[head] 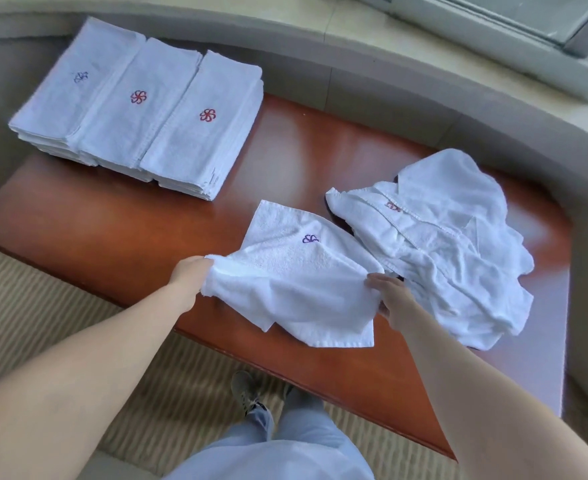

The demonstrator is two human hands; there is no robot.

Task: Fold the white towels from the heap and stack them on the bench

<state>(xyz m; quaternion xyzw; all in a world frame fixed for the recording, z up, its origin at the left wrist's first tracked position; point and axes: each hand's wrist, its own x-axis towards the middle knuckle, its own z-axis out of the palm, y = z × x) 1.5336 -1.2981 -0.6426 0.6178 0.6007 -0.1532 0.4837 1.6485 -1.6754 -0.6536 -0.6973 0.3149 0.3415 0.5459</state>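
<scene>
Both hands are pinching one white towel point(296, 278) over the worktop point(147, 223), left hand point(192, 275) and right hand point(389, 296) on its near corners, heap point(441, 244) just beside it; I'm judging I should be pulling the edge taut and matching corners before laying it towards the folded stacks point(140, 109)

A glossy reddish-brown wooden table point(303, 140) stands on beige ribbed carpet point(43, 306). Beyond its far edge runs a pale curved sill point(354, 46), with a metal-framed window point(535, 15) at the far right corner admitting daylight.
</scene>
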